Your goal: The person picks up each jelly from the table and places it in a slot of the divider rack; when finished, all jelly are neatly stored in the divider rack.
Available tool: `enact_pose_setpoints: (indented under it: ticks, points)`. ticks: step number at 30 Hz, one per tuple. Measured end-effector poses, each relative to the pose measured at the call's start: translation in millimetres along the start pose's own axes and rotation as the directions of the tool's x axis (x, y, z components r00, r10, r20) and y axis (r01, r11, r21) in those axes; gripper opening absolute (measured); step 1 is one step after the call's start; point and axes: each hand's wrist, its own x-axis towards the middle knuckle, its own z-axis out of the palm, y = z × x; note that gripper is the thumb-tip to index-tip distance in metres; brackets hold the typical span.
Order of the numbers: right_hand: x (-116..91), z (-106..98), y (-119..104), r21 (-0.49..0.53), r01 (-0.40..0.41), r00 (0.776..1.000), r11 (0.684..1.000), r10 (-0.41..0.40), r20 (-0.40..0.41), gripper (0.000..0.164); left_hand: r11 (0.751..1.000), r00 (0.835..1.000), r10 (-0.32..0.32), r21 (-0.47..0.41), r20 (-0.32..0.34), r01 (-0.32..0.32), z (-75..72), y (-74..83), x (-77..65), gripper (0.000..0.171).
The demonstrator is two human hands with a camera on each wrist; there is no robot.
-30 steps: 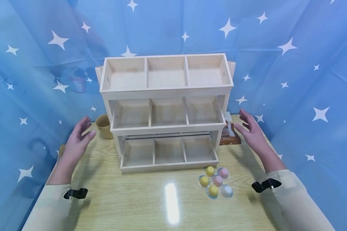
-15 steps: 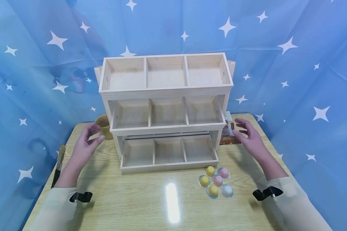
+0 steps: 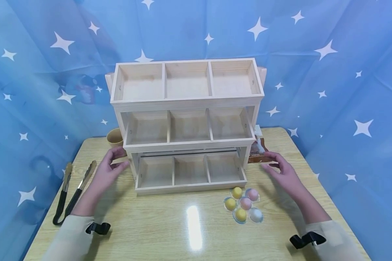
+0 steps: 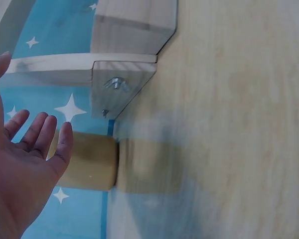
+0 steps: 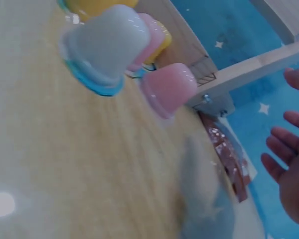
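Observation:
A three-tier wooden rack (image 3: 187, 104) stands at the centre of the table, each tier divided into three compartments. My left hand (image 3: 107, 173) is beside its left side, fingers loosely bent and holding nothing. In the left wrist view that hand (image 4: 20, 174) overlaps a tan cup (image 4: 89, 162), and a wing nut (image 4: 115, 82) shows on the rack's side. On the other side my right hand (image 3: 285, 174) hovers near a brown packet (image 3: 256, 158), its fingers relaxed and holding nothing. The right wrist view shows this hand (image 5: 291, 164) apart from the packet (image 5: 231, 159).
Several small yellow, pink and white jelly cups (image 3: 241, 215) lie right of centre before the rack. Black-handled tongs (image 3: 61, 203) lie at the left table edge. The cup (image 3: 115, 138) stands behind my left hand. A blue star-patterned curtain (image 3: 189, 29) surrounds the table (image 3: 150, 228).
Both hands have come down lower; the left has moved right toward the rack, and the right lies slightly nearer the table front. The tongs have come into full view.

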Motion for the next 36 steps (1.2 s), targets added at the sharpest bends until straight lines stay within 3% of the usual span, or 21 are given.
enact_pose_setpoints:
  ticks: [7,14,22,31,36]
  points:
    - [-18,11,-3,0.067,-0.006,0.997,0.998,0.002,0.072,0.051,0.999,0.999,-0.032,0.001,0.033,0.032,9.7,-9.7,-3.3,0.058]
    - [-33,20,-1,0.092,0.007,0.99,0.996,-0.02,0.14,0.046,1.0,1.0,-0.003,0.005,0.002,0.003,16.2,-15.6,-3.4,0.048]
    - [-44,27,3,0.101,-0.036,0.967,0.994,0.009,0.253,0.034,1.0,0.999,-0.025,-0.017,-0.021,0.025,20.7,-15.6,-4.7,0.043]
    - [-50,30,1,0.052,-0.06,0.956,0.997,0.043,0.29,0.032,0.997,0.996,-0.072,-0.005,-0.045,0.072,24.9,-10.7,-5.3,0.045]
    - [-51,32,9,0.021,-0.025,0.957,0.999,0.017,0.291,0.025,0.997,0.995,-0.077,-0.015,-0.057,0.077,26.5,-8.0,-5.0,0.044]
